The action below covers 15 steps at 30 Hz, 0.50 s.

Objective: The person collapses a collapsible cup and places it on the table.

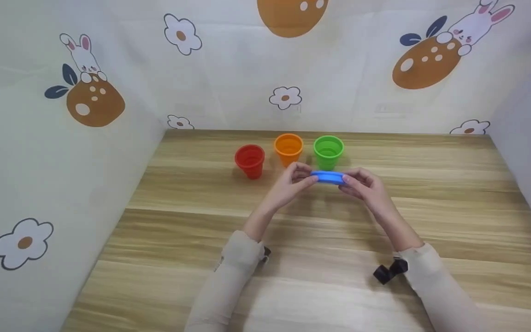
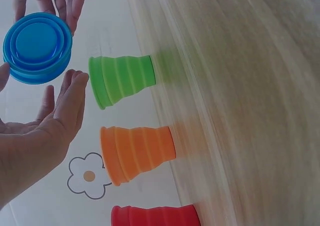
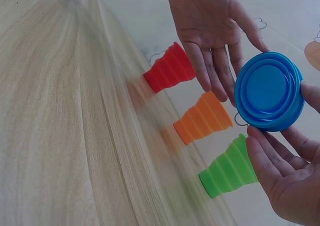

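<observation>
Both hands hold a blue collapsible cup, folded flat into a ring-shaped disc, above the table. The left hand pinches its left edge between thumb and fingers. On the opposite edge, the right hand does the same. The wrist views show the concentric folds of the blue cup facing down toward the cameras. Just behind the hands stand an orange cup and a green cup, both upright and expanded. A red cup, likewise expanded, stands left of them.
The wood-grain table reaches back to a cloth-covered wall with bunny and flower prints. Another covered wall borders the left side. Black camera mounts hang at the wrists.
</observation>
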Motion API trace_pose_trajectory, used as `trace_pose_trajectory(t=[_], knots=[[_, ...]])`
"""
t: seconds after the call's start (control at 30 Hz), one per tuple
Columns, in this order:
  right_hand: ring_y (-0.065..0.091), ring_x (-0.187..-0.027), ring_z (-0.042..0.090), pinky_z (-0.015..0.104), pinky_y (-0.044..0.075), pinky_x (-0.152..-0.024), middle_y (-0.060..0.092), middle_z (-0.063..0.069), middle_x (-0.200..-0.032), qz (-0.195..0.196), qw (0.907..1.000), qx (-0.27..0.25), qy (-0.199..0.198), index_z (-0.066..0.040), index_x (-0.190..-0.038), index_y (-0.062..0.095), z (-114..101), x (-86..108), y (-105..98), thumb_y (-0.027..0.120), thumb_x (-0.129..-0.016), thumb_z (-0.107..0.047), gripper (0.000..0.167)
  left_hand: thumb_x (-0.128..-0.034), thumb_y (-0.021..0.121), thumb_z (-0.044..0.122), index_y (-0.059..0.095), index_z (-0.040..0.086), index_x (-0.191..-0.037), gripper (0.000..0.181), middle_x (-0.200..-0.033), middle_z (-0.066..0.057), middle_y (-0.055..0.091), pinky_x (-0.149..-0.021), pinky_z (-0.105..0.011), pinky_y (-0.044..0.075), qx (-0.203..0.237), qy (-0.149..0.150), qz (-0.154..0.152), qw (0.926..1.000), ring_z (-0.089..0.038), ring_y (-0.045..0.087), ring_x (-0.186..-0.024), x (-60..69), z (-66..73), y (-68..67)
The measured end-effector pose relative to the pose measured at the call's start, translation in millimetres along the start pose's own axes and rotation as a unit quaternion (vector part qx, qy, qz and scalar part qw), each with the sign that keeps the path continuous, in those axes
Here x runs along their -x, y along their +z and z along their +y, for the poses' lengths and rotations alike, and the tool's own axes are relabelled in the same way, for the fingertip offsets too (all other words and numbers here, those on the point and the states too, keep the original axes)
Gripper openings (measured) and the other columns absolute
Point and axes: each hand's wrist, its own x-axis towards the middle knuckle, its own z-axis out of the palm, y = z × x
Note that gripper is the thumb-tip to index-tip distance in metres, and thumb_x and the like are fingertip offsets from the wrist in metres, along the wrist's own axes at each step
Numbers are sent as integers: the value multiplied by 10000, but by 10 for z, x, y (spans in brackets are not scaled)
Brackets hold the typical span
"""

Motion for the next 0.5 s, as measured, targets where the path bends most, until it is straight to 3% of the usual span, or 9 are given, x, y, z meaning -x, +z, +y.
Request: trace_pose_trajectory(t=[0.27, 0.5], knots=[[728, -920, 105, 328, 587, -922, 704, -43, -971, -13, 10000, 5, 3, -74, -1057, 650, 9, -6, 6, 614, -968, -66, 96, -974, 633, 204, 495, -18, -1281, 404, -1298, -252, 626, -1005, -370, 554, -93, -234, -51, 9997, -306, 633, -1194, 2, -1, -9], [703, -952, 58, 280, 578, -938, 688, -49, -1011, -140, 9998, 148, -4, 120, -1222, 567, 18, -6, 0, 640, -953, -63, 333, -970, 641, 207, 500, -15, -1288, 412, -1301, -248, 630, -1021, -386, 545, -107, -310, -65, 9994, -310, 632, -1200, -4, 6, -11]])
